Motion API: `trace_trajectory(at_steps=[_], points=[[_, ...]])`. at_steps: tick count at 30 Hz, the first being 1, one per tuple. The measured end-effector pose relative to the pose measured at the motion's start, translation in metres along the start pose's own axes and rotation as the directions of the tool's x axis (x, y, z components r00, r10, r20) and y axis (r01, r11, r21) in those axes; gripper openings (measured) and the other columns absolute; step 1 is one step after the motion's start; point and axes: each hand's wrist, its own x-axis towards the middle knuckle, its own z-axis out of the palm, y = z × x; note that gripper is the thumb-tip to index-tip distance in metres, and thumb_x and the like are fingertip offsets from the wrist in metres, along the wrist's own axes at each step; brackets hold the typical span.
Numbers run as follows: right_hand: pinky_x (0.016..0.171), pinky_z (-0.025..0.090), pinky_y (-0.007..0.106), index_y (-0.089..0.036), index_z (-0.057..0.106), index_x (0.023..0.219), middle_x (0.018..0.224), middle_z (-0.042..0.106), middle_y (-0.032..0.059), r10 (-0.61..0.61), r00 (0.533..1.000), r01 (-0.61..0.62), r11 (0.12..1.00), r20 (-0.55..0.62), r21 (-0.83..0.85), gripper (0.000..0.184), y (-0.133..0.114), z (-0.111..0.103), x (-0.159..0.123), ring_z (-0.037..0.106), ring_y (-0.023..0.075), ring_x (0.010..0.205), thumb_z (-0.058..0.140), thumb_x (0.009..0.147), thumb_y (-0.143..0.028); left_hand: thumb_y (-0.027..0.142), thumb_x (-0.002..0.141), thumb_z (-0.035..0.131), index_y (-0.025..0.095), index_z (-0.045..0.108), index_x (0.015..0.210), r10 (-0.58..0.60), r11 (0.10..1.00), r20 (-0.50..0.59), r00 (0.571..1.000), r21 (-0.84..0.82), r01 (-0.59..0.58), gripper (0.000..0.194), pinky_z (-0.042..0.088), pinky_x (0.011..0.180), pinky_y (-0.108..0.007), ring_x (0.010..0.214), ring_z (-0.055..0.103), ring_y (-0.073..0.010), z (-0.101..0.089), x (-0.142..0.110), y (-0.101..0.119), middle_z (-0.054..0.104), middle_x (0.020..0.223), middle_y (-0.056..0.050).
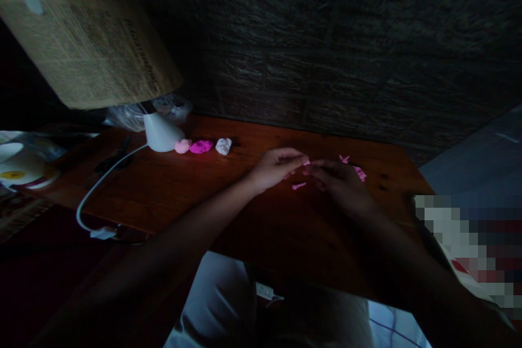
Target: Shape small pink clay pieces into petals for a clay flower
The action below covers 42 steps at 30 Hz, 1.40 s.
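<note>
Over the wooden table, the fingertips of my left hand [277, 168] and my right hand [340, 180] meet around a small pink piece [306, 162] that looks like modelling clay or crumpled paper. Both hands are closed in a pinch on it. A thin pink scrap [298, 186] lies on the wood just below my fingers. Beyond my right hand are a small forked pink piece [345, 159] and a larger crinkled pink piece [360, 173], partly hidden by that hand. To the left sit a pale pink lump [183, 145], a magenta lump [201, 146] and a white lump [223, 145].
A lamp base [160, 133] with a newsprint-patterned shade [101, 38] stands at the left; its white cable [93, 182] hangs over the edge. Dark scissors [114, 157] and a white cup [20, 166] are farther left. A dark block wall [293, 49] rises behind the wooden table [163, 196].
</note>
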Motion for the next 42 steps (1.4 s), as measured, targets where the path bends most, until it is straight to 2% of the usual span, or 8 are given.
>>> trace_trajectory(at_steps=[4,9,16,20,24,29,34,42], points=[[0.053,0.035,0.027,-0.018,0.076,0.086,0.071,0.067,0.0016,-0.014,1.000,0.014,1.000,-0.005,-0.027,0.037,0.0002,-0.0003,-0.0002,0.047,0.0109,0.056,0.077,0.072,-0.052,0.037,0.081,0.075,0.016,0.074,0.088,0.042,0.998,-0.002,0.999,0.036,-0.042,0.022,0.038,0.053,-0.020,0.060,0.053,-0.0080,0.0003,-0.0002,-0.0019,0.067,0.071,-0.001],[0.055,0.034,0.028,-0.018,0.076,0.084,0.063,0.061,-0.0018,-0.033,0.999,0.032,0.998,-0.009,-0.052,0.033,-0.0019,0.0005,-0.0013,0.043,0.0106,0.054,0.078,0.073,-0.050,0.030,0.086,0.070,0.016,0.072,0.087,0.173,0.978,0.044,0.984,0.113,-0.177,0.014,0.050,0.073,-0.026,0.074,0.064,-0.0119,0.0006,-0.0007,-0.0011,0.073,0.079,-0.003],[0.055,0.033,0.028,-0.018,0.076,0.082,0.062,0.060,-0.0012,-0.027,1.000,0.027,0.999,-0.009,-0.040,0.038,-0.0021,0.0018,-0.0015,0.043,0.0111,0.054,0.079,0.071,-0.054,0.031,0.091,0.066,0.015,0.070,0.084,0.250,0.941,0.077,0.965,0.214,-0.261,0.018,0.050,0.079,-0.027,0.079,0.066,-0.0128,-0.0032,0.0015,-0.0025,0.073,0.082,-0.004],[0.054,0.033,0.028,-0.017,0.076,0.082,0.061,0.059,-0.0016,-0.024,1.000,0.024,0.999,-0.014,-0.023,0.041,-0.0020,0.0020,-0.0019,0.042,0.0105,0.054,0.080,0.069,-0.056,0.037,0.088,0.069,0.015,0.071,0.084,0.237,0.957,0.069,0.969,0.152,-0.245,0.023,0.049,0.079,-0.026,0.079,0.066,-0.0128,-0.0036,0.0013,-0.0020,0.073,0.083,-0.004],[0.052,0.031,0.027,-0.017,0.074,0.082,0.061,0.058,-0.0020,-0.011,1.000,0.011,1.000,-0.028,0.003,0.040,-0.0032,0.0023,-0.0025,0.042,0.0097,0.053,0.082,0.068,-0.054,0.041,0.081,0.075,0.015,0.074,0.084,0.166,0.984,0.029,0.986,0.066,-0.168,0.027,0.047,0.075,-0.025,0.076,0.062,-0.0115,-0.0014,-0.0010,0.0005,0.073,0.081,-0.003],[0.051,0.031,0.026,-0.018,0.074,0.081,0.060,0.057,-0.0029,-0.004,0.999,0.004,1.000,-0.035,-0.005,0.038,-0.0032,0.0016,-0.0015,0.041,0.0092,0.052,0.081,0.068,-0.053,0.051,0.086,0.067,0.015,0.075,0.085,0.057,0.996,-0.012,0.998,0.068,-0.056,0.037,0.037,0.059,-0.022,0.061,0.050,-0.0081,-0.0002,-0.0016,0.0022,0.063,0.068,0.001],[0.051,0.031,0.027,-0.018,0.074,0.081,0.059,0.057,-0.0024,-0.012,0.999,0.011,1.000,-0.033,-0.020,0.039,-0.0036,0.0015,-0.0013,0.042,0.0098,0.052,0.079,0.070,-0.055,0.047,0.089,0.065,0.014,0.073,0.086,0.082,0.991,-0.068,0.994,0.106,-0.075,0.034,0.040,0.062,-0.021,0.064,0.053,-0.0081,-0.0005,-0.0006,0.0034,0.064,0.070,0.000],[0.051,0.031,0.026,-0.017,0.076,0.082,0.064,0.062,-0.0009,-0.015,0.999,0.015,1.000,-0.030,-0.006,0.037,-0.0019,0.0003,-0.0008,0.043,0.0093,0.053,0.081,0.070,-0.052,0.033,0.090,0.065,0.014,0.070,0.088,0.169,0.973,0.007,0.986,0.157,-0.168,0.019,0.046,0.072,-0.024,0.072,0.061,-0.0104,-0.0009,-0.0003,0.0040,0.069,0.078,-0.002]])
